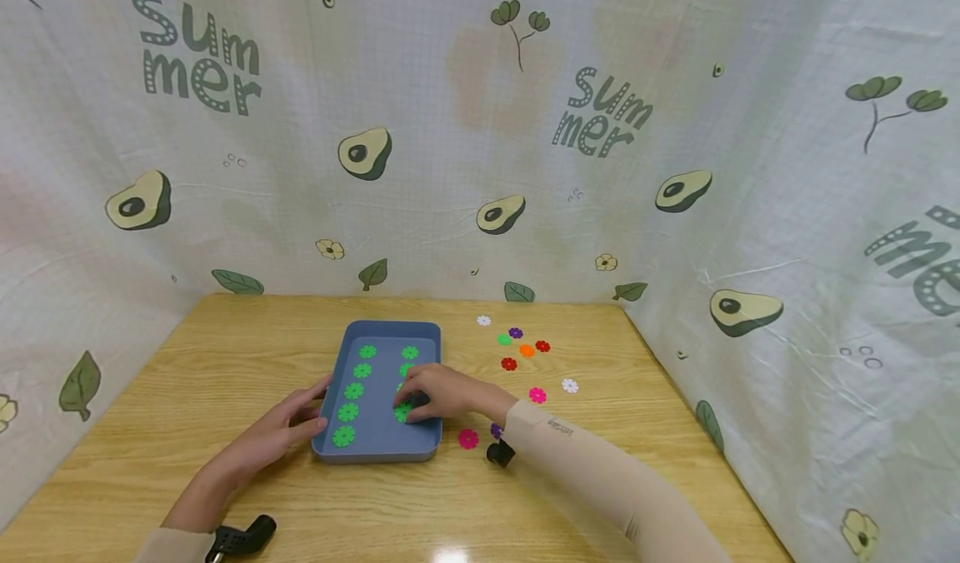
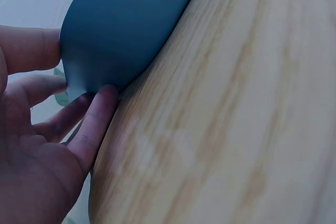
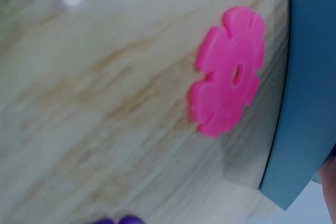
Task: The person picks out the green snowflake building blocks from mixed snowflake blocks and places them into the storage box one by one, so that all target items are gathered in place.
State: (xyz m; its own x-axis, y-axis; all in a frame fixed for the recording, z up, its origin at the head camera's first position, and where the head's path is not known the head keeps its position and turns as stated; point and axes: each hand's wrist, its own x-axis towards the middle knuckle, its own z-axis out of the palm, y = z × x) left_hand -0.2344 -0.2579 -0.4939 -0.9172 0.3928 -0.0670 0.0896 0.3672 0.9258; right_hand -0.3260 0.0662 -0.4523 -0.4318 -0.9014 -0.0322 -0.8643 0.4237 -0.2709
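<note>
A blue-grey tray (image 1: 390, 456) lies on the table with two columns of green flower-shaped discs in it; one disc (image 1: 353, 391) sits mid-column on the left. My left hand (image 1: 288, 421) is at the tray's left side. In the left wrist view its fingertips (image 2: 107, 95) touch the outer wall, fingers extended rather than wrapped round it. Reaching over the right wall, my right hand (image 1: 442, 388) has thumb and fingertips at the edges of a green disc (image 1: 402, 414) in the right column. The hand covers part of that column.
Right of the tray lie several loose flower discs, among them a pink disc (image 1: 468, 439) close to the wall, an orange disc (image 1: 527, 351), a white disc (image 1: 570, 386) and a red disc (image 1: 509, 364). A purple disc (image 1: 497, 431) is partly behind the right wrist. Printed curtains (image 1: 420, 246) border the table.
</note>
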